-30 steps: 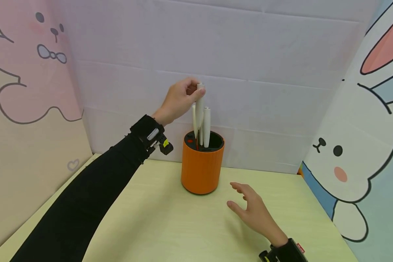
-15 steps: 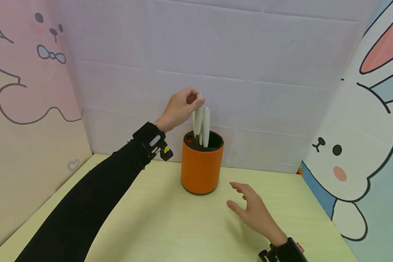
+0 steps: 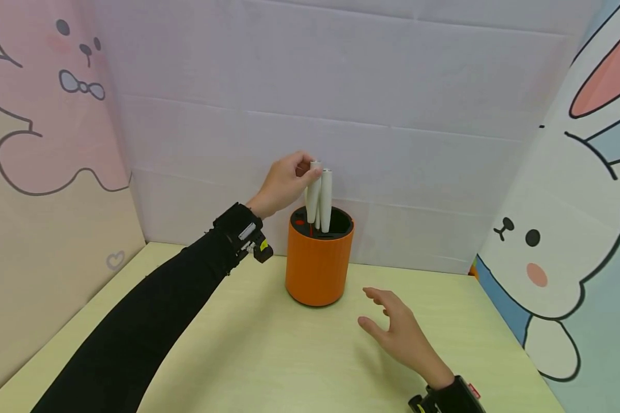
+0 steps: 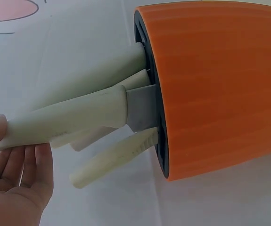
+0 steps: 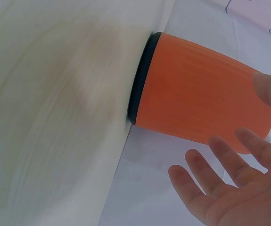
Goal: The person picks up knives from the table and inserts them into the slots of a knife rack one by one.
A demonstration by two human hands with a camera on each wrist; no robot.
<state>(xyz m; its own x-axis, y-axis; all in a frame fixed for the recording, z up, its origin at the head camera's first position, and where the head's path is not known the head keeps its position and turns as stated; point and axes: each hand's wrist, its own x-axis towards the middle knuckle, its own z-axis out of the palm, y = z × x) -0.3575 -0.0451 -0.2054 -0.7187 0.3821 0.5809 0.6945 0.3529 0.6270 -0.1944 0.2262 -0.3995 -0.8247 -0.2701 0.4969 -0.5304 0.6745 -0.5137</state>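
An orange knife block [image 3: 317, 269] with a black slotted top stands on the table. My left hand [image 3: 286, 180] pinches the white handle of a knife [image 4: 74, 117] near its end, thumb on one side and fingers on the other. In the left wrist view a short stretch of its blade [image 4: 142, 108] shows between handle and slot; the rest is hidden inside the block. Several other white handles, one of them a handle [image 3: 326, 201] at the right, stick out beside it. My right hand [image 3: 400, 332] is held in front and right of the block, fingers spread, touching nothing.
The pale wooden table [image 3: 268, 367] carries the block near its back edge. A white sheet [image 3: 392, 172] rises behind it. Side panels with a pink cartoon animal [image 3: 82, 132] and a white cartoon rabbit [image 3: 563, 252] stand at left and right.
My left hand has moved down with the knife, whose blade has sunk deeper into the block. The right hand has stayed in place.
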